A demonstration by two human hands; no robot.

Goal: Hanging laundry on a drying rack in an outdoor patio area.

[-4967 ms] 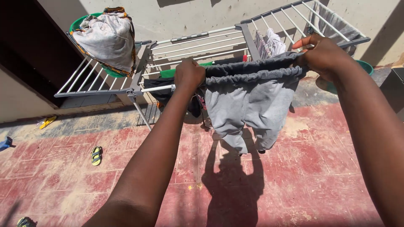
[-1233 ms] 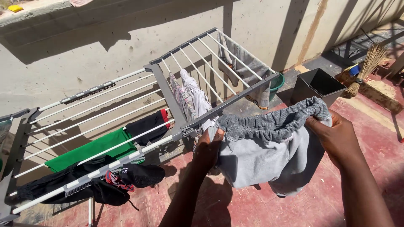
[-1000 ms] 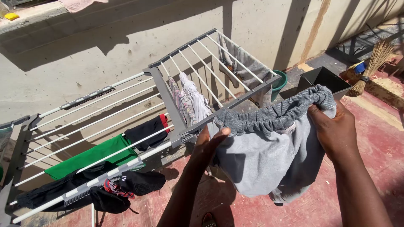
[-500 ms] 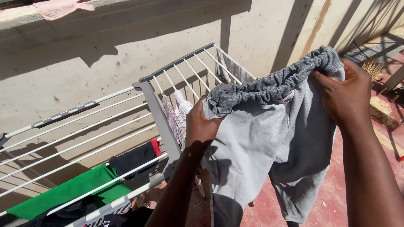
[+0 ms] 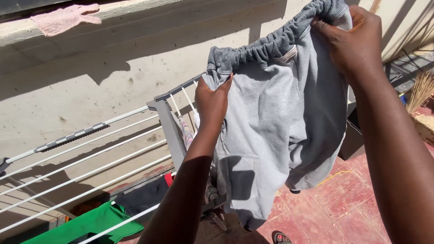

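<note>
Head view: hands [image 5: 212, 99] hold grey trousers [image 5: 275, 131] waistband-up, legs hanging

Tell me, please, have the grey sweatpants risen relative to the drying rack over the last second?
Yes: the grey sweatpants now hang higher, waistband above the drying rack top rail.

I see a grey drying rack [image 5: 163, 118] with white rails [image 5: 86, 156] standing on the left, close to a pale concrete wall [image 5: 135, 54]. A green cloth [image 5: 88, 225] and a dark garment [image 5: 144, 199] hang low over its near rails, side by side. A pink cloth [image 5: 65, 19] lies on the wall's ledge, far left. The floor [image 5: 343, 203] is worn red tile. At the right edge I make out a straw broom [image 5: 420, 90], and a sandal [image 5: 280, 237] pokes in at the bottom.
</note>
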